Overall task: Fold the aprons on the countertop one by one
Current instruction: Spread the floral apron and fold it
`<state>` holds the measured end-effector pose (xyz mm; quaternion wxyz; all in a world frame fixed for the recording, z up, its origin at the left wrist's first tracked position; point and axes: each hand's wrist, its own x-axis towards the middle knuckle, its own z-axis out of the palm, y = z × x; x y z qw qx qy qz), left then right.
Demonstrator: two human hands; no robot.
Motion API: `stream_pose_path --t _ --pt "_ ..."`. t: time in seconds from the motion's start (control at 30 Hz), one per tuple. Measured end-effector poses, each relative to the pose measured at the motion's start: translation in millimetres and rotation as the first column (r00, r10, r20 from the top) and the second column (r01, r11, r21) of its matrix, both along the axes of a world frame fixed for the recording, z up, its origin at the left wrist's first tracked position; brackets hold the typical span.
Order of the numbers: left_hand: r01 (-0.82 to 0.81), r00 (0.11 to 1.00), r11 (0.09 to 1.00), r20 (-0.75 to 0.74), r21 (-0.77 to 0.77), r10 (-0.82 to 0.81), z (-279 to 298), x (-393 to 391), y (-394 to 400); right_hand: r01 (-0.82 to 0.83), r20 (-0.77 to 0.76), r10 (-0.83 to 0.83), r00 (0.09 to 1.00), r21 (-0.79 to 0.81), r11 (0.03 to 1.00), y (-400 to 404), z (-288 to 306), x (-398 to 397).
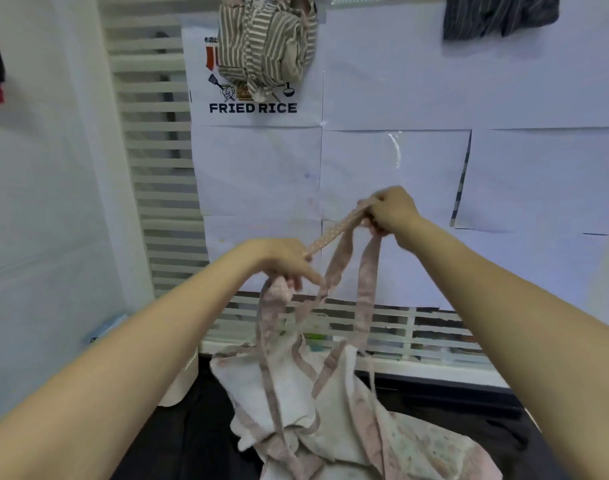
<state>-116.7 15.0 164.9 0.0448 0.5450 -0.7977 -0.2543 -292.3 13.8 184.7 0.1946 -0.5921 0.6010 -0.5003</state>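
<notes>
apron [330,410]: pink-trimmed, hanging by straps above dark countertop [452,427]
left hand [282,261]: raised, gripping bunched strap
right hand [393,209]: higher, clenched round strap loop [344,237]

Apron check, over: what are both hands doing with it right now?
Left hand and right hand each grip the pink straps, raised. Pink-and-white apron hangs bunched, unfolded, over the dark countertop. Straps look tangled.

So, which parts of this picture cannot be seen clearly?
- Head view: the apron is cut off by the bottom edge.
- Its straps are tangled; which ends the left hand and right hand grip is unclear.
- The striped cloth covers the poster.
</notes>
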Motion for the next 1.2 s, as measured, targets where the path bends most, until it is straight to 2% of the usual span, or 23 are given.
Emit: stream_pose_path --t 0.1,0.17,0.23,0.3,0.37,0.43,0.5,0.63,0.7,0.73,0.83,0.9,1.0,1.07,1.13,1.2 --pt "-0.009 0.999 0.946 -0.034 0.323 0.021 -19 -5 -7 -0.017 0.035 0.022 0.999 -0.138 0.99 -2 24 14" --pt "-0.044 0.997 0.912 -0.036 0.408 0.064 -18 -3 -10 0.098 0.158 -0.07 0.985 -0.181 0.979 -4 34 11" --pt "-0.131 0.991 0.945 0.043 0.301 0.124 -17 5 -15 0.214 0.361 -0.132 0.923 -0.197 0.957 -4 39 -4" --pt "-0.211 0.964 0.977 0.163 0.002 0.208 -26 14 -26 0.283 0.501 -0.142 0.854 -0.218 0.934 -5 38 -22" --pt "-0.224 0.941 0.941 0.196 -0.252 0.277 -37 16 -34 0.332 0.54 -0.169 0.825 -0.221 0.917 -8 36 -32" --pt "-0.243 0.935 0.901 0.161 -0.358 0.316 -42 10 -41 0.408 0.544 -0.232 0.806 -0.227 0.884 -11 36 -37" --pt "-0.239 0.93 0.901 0.18 -0.363 0.319 -43 5 -46 0.459 0.575 -0.248 0.779 -0.254 0.852 -9 36 -35" --pt "-0.158 0.952 0.986 0.255 -0.055 0.167 -67 -12 -52 0.435 0.653 -0.097 0.751 -0.381 0.816 3 27 -25" --pt "-0.179 0.945 0.984 0.279 0.005 0.171 -89 -18 -54 0.423 0.64 -0.058 0.766 -0.435 0.795 7 22 -20" --pt "-0.201 0.935 0.978 0.288 -0.046 0.206 -100 -19 -54 0.418 0.635 -0.04 0.772 -0.46 0.783 8 20 -17" --pt "-0.232 0.918 0.907 0.228 -0.35 0.323 -117 -17 -58 0.411 0.629 0.004 0.777 -0.512 0.754 10 17 -16" --pt "-0.226 0.912 0.888 0.234 -0.4 0.337 -114 -14 -61 0.425 0.629 -0.006 0.777 -0.518 0.742 8 18 -20" --pt "-0.142 0.908 0.965 0.361 -0.219 0.215 -103 -15 -61 0.446 0.657 0.006 0.754 -0.518 0.73 5 21 -27" --pt "0.0 0.907 0.988 0.417 -0.156 0.066 -99 -22 -55 0.44 0.682 0.031 0.731 -0.505 0.743 3 23 -29" --pt "0.167 0.905 0.973 0.415 -0.159 -0.088 -102 -32 -49 0.427 0.714 0.075 0.696 -0.496 0.756 3 28 -31" --pt "0.261 0.925 0.953 0.32 -0.151 -0.203 -109 -40 -46 0.434 0.735 0.083 0.673 -0.484 0.76 3 33 -36"
